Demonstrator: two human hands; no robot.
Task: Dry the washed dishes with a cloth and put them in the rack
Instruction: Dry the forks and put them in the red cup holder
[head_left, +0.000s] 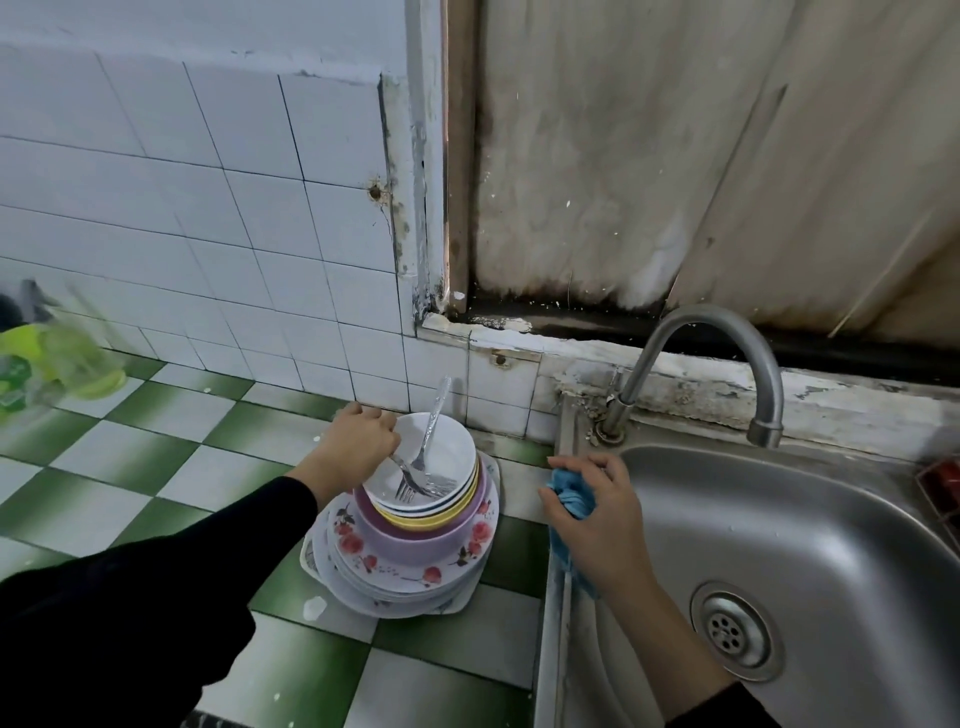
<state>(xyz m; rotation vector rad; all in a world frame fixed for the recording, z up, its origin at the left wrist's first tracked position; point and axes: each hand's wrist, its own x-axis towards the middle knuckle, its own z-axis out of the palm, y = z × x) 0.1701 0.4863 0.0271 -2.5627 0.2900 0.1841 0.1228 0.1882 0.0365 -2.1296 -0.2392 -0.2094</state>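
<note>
A stack of washed dishes stands on the green and white tiled counter: flowered plates (415, 574) at the bottom, a purple bowl (415, 540), then several nested bowls with a white bowl (447, 457) on top. Forks lie in the white bowl. My left hand (358, 441) pinches the handle of one fork (402, 480) there. A second fork (434, 426) leans against the rim. My right hand (592, 519) holds a blue cloth (571, 499) over the sink's left edge. No rack shows in this view.
A steel sink (831, 545) with a drain and a curved tap (727, 353) fills the right side. A blurred green bottle (57, 364) stands at the far left of the counter. A tiled wall rises behind the stack.
</note>
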